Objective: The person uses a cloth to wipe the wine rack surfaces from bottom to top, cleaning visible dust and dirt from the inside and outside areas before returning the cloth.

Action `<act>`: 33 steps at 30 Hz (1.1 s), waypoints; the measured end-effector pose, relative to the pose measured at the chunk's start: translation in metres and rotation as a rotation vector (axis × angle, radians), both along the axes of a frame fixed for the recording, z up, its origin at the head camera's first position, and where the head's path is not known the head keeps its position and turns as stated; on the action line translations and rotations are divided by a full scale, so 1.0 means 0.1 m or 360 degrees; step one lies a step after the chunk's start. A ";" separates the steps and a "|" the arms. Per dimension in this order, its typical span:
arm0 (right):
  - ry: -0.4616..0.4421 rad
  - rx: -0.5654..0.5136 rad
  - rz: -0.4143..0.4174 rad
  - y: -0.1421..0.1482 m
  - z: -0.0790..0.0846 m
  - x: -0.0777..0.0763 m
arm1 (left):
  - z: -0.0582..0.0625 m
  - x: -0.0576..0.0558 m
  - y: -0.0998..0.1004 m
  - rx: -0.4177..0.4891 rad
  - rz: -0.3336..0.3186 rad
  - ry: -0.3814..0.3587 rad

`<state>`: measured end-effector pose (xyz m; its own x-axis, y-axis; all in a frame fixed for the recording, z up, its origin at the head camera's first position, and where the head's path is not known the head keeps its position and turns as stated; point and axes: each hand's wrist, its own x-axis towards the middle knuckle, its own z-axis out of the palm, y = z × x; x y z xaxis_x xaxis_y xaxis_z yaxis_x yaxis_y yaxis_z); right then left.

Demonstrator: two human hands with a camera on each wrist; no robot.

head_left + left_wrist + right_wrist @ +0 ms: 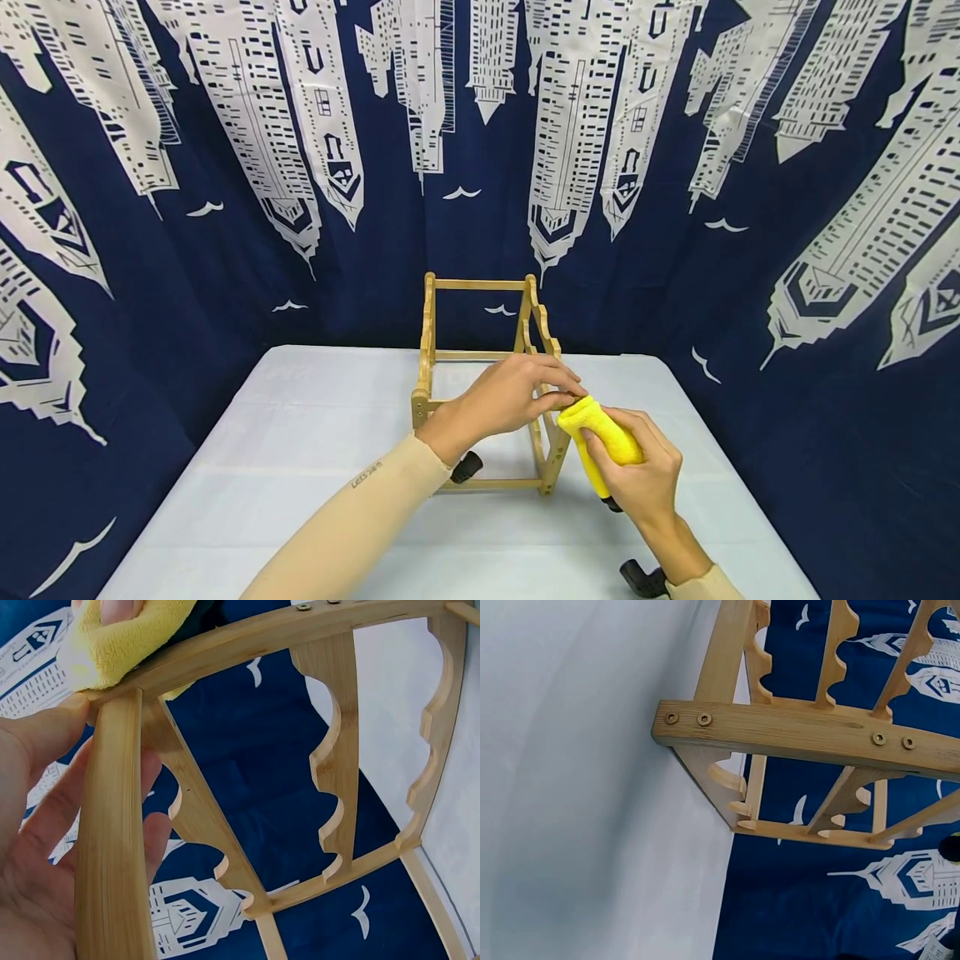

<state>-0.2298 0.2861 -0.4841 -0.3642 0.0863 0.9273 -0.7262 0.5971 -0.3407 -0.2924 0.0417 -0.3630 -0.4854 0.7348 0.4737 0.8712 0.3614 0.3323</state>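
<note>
A light wooden rack (424, 333) with scalloped slats stands in front of me. At its near right top corner, my left hand (517, 392) holds the frame. In the left wrist view, the thumb of this left hand (45, 742) lies at the corner and its fingers pass behind a wooden bar (112, 825). My right hand (641, 462) grips a bunched yellow cloth (600, 429) beside that corner. Up close, the cloth (112, 652) lies against the end of a rail, with a right fingertip on it. The right wrist view shows the rack (795, 731) but not the right hand.
The rack stands on a white-covered table (300, 467). Black wrist-worn devices show below the left wrist (467, 467) and by the right wrist (643, 577). A navy curtain (405, 250) with white buildings and birds hangs behind and along both sides.
</note>
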 end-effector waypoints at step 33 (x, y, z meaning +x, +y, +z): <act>0.0163 -0.0043 0.0096 -0.08 -0.11 0.05 | -0.01 -0.02 -0.73 0.0165 -0.0305 -0.0092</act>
